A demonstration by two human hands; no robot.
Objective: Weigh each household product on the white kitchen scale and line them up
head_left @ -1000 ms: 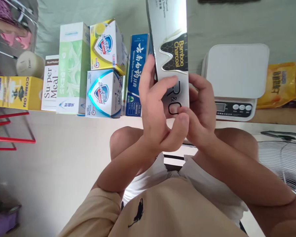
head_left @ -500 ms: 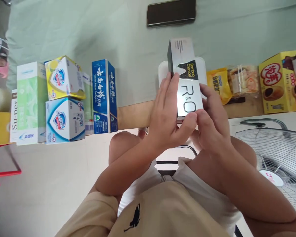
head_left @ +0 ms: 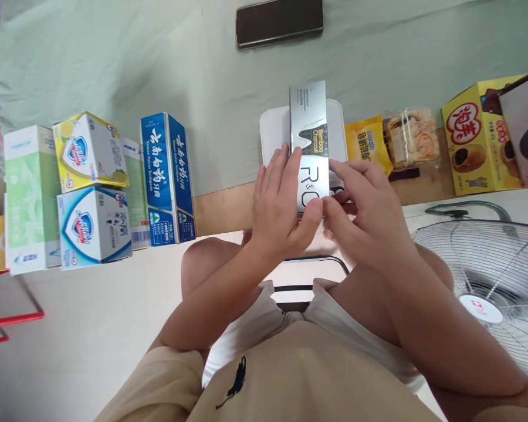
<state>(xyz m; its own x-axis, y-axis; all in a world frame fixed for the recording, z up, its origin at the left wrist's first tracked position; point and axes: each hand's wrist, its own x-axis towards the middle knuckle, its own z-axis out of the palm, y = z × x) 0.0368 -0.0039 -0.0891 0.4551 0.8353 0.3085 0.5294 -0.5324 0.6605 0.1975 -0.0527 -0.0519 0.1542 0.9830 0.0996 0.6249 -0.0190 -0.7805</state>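
Note:
A long silver box [head_left: 308, 114] printed "Bamboo Charcoal" lies lengthwise in front of me, over a white tray-like item [head_left: 274, 129] with rounded corners. My left hand [head_left: 277, 205] presses along the box's left side, fingers together, its thumb at the near end. At the right side and near corner, my right hand [head_left: 365, 205] grips the box with thumb and bent fingers. The two thumbs almost meet at the near end. My palms cover the lower sides of the box.
To the left stand a blue toothpaste box [head_left: 161, 176], a yellow soap box [head_left: 90, 151], a blue-white soap box [head_left: 94, 225] and a green box [head_left: 31, 196]. Rightward lie a yellow packet [head_left: 367, 143], a wrapped snack [head_left: 413, 138] and a yellow carton [head_left: 470, 138]. A phone [head_left: 279, 22] lies beyond; a fan [head_left: 488, 287] stands lower right.
The silver box has tipped flatter, and its left side face no longer shows. My right fingers have shifted along its right edge. The whole scene has slid slightly left in view.

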